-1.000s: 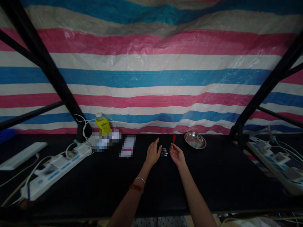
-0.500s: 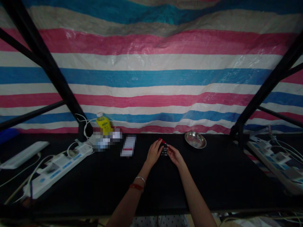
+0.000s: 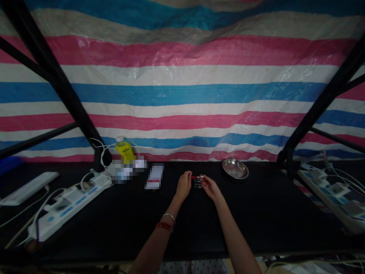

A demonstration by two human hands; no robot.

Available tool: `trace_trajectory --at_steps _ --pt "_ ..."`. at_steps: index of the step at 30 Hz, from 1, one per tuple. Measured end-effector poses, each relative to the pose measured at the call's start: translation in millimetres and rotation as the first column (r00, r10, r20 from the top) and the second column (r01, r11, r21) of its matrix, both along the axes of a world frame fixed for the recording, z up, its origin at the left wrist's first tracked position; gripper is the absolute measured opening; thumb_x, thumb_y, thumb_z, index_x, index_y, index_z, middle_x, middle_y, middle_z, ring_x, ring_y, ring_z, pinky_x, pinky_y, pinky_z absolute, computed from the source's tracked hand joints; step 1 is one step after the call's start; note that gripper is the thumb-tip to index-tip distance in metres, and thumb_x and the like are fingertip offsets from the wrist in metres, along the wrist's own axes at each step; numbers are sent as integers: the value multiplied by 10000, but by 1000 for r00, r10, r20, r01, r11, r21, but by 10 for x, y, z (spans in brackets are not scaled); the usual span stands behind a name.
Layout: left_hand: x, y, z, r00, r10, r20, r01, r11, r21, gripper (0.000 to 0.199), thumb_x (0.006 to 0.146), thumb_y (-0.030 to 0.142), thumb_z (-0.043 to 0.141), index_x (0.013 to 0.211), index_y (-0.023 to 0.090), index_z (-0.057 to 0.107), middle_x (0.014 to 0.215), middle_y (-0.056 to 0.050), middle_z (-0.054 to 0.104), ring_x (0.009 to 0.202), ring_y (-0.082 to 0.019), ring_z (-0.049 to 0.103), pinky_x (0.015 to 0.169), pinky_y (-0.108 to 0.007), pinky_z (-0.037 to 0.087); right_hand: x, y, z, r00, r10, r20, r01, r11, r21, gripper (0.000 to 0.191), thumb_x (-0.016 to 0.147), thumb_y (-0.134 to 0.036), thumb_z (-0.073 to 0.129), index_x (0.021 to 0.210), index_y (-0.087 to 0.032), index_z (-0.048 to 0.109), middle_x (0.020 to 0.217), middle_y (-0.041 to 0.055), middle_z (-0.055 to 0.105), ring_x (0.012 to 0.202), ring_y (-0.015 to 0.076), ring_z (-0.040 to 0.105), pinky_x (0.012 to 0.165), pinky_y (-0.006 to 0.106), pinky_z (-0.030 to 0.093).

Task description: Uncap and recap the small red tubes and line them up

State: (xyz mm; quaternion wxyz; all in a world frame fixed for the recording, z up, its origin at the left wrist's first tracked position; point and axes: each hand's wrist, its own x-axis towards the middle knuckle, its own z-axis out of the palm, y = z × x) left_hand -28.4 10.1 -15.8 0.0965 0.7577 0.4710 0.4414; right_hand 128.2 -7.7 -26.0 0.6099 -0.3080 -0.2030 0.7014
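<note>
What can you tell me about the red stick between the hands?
The slim red stick has a paler, shiny-looking end; its material is unclear. It lies roughly crosswise above the black table. The right hand's fingers pinch the paler end; the left hand's are at the red end, their grip unclear.

Two bare hands, left (image 3: 184, 185) and right (image 3: 210, 187), holding between them one slim red item (image 3: 196, 177), crosswise; small dark pieces (image 3: 197, 184) beneath, on black desk (image 3: 199, 220). Round metal dish (image 3: 235, 169), near far edge, right of hands. Yellow bottle (image 3: 124, 151), near far edge, left. White power strip (image 3: 71, 205), toward left edge.
</note>
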Motion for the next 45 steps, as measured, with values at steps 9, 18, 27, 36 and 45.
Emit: trace_trajectory --at_steps 9,18,27,36,45 --pt "32 -62 144 925 -182 -334 179 983 -40 196 875 329 445 987 196 536 944 -57 605 902 -199 548 802 -338 424 9 0 -14 1000 -2 11 2 1000 7 145 653 -138 691 798 -137 692 685 28 679 557 84 594 542 168 482" --pt "31 -89 177 933 -147 -329 141 989 -41 178 770 200 500 942 198 544 967 -56 574 919 -204 516 806 -332 388 56 17 -16 998 -6 -63 6 1000 4 175 711 -145 557 835 -133 680 675 35 679 566 101 605 563 198 492" --pt "-91 2 80 993 48 -105 -62 989 -136 117 721 140 504 815 199 540 837 -26 546 825 -187 531 769 -339 411 145 76 -50 966 -230 115 224 973 62 238 626 -163 660 863 -177 650 742 30 697 507 86 557 487 208 458" --pt "-392 -23 -24 997 -8 78 27 971 -239 110 738 296 574 717 189 587 752 -15 527 697 -150 536 683 -297 468 121 102 -89 891 -399 217 364 913 186 275 609 -293 720 842 -174 637 775 38 693 601 126 623 527 239 488" --pt "-724 -177 -38 992 32 126 5 960 -281 190 746 360 579 814 201 657 830 -42 584 761 -179 565 743 -339 483 121 163 -208 853 -456 254 406 886 224 327 614 -353 729 853 -162 612 775 50 689 648 158 658 585 279 523"
